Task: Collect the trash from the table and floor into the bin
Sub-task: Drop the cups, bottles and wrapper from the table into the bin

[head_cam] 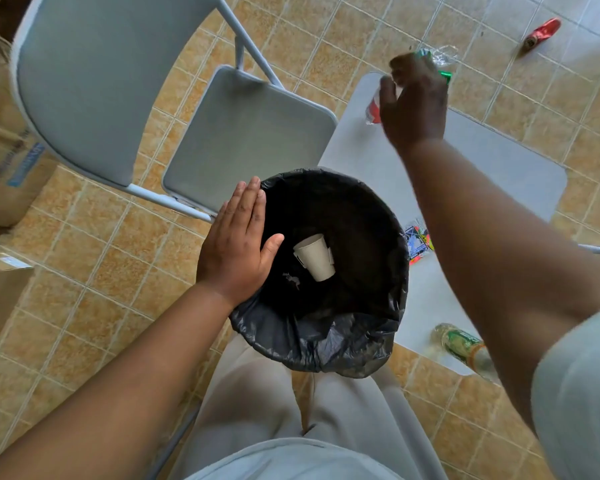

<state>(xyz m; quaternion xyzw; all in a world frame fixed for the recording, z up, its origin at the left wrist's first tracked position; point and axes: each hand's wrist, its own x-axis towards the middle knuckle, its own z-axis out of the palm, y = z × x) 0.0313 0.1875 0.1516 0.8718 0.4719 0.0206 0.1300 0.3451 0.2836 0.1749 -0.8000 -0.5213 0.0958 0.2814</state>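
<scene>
Head view looks straight down on a bin (326,344) lined with a black bag, standing against the near edge of a pale counter (482,168). A paper cup (316,258) lies on its side at the bottom of the bin, with a small pale scrap (290,280) just beside it.

The left hand (238,247) rests flat on the bin's left rim, fingers (246,202) straight and together, thumb spread out over the opening, holding nothing.

The right hand (414,105) reaches across to the far corner of the counter and is blurred. Its fingers (388,91) curl downward over a crumpled clear wrapper with green on it (444,60); I cannot tell whether they have hold of it. A clear item with red on it (373,107) lies on the counter, partly hidden under the same hand.

A colourful wrapper (418,242) sits on the counter just beside the bin's right rim. A clear bottle with a green label (461,344) lies on its side at the counter's near corner. A red can (541,32) lies on the tiled floor (101,271), well apart from the counter.

A grey folding chair (250,129) stands behind the bin, and cardboard boxes (7,161) sit along the left.
</scene>
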